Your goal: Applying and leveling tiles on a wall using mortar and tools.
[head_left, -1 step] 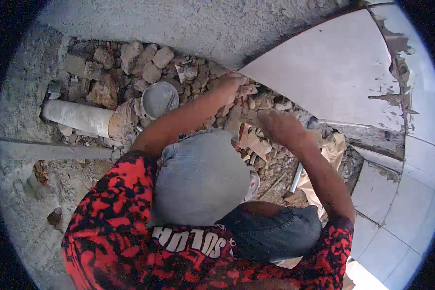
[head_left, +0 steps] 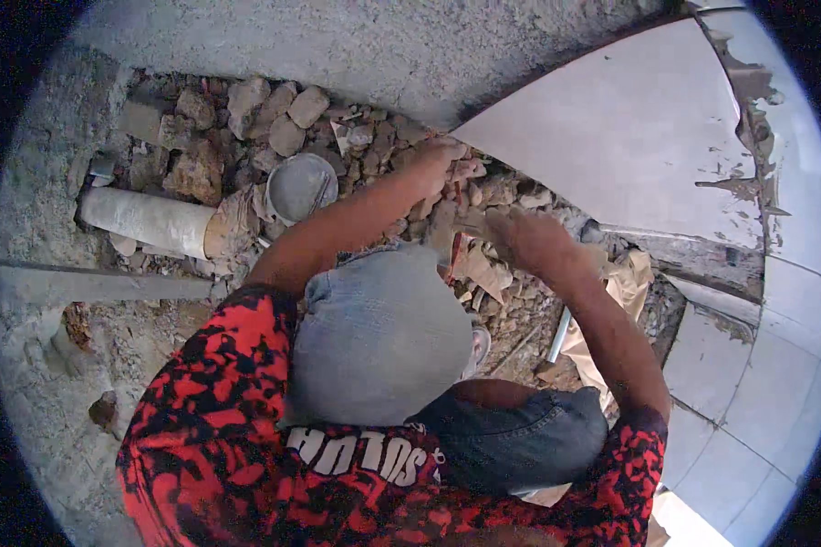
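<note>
My left hand (head_left: 449, 162) is at the narrow corner of a large pale tile (head_left: 602, 118), among small stones, its fingers curled; what they hold, if anything, I cannot make out. My right hand (head_left: 529, 235) is closed over the rubble (head_left: 497, 273) below the tile, on what looks like a flat dull tool (head_left: 472, 221), blurred and partly hidden. A grey round container (head_left: 301, 190) with a stick in it stands left of my left forearm.
A pale pipe (head_left: 146, 219) lies at the left among larger stones (head_left: 196, 169). A rough concrete wall (head_left: 374, 46) runs behind, pale floor tiles (head_left: 721, 383) lie at the right, and crumpled brown paper (head_left: 625, 273) is beside my right forearm.
</note>
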The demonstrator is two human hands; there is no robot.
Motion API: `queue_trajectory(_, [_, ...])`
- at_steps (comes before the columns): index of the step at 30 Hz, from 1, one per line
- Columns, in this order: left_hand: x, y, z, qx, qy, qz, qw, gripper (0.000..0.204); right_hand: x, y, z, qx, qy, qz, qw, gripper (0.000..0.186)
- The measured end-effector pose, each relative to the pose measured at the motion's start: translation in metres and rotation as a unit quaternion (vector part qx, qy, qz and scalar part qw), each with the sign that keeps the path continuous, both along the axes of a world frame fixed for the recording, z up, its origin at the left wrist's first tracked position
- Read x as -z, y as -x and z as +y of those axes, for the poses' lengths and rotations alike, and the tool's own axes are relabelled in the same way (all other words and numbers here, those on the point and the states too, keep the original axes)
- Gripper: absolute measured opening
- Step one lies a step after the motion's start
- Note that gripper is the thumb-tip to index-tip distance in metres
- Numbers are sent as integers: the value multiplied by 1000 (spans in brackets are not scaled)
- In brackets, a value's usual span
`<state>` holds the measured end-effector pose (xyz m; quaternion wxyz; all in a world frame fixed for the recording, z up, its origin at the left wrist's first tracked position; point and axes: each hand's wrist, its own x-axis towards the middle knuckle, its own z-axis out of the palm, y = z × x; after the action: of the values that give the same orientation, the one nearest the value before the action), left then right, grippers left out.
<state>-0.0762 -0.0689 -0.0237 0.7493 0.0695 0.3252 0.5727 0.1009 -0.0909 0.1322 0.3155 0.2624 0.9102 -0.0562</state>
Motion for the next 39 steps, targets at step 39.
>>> queue_trajectory(39, [-7, 6, 8, 65, -19, 1, 998, 24, -38, 53, 26, 30, -33, -49, 998, 19])
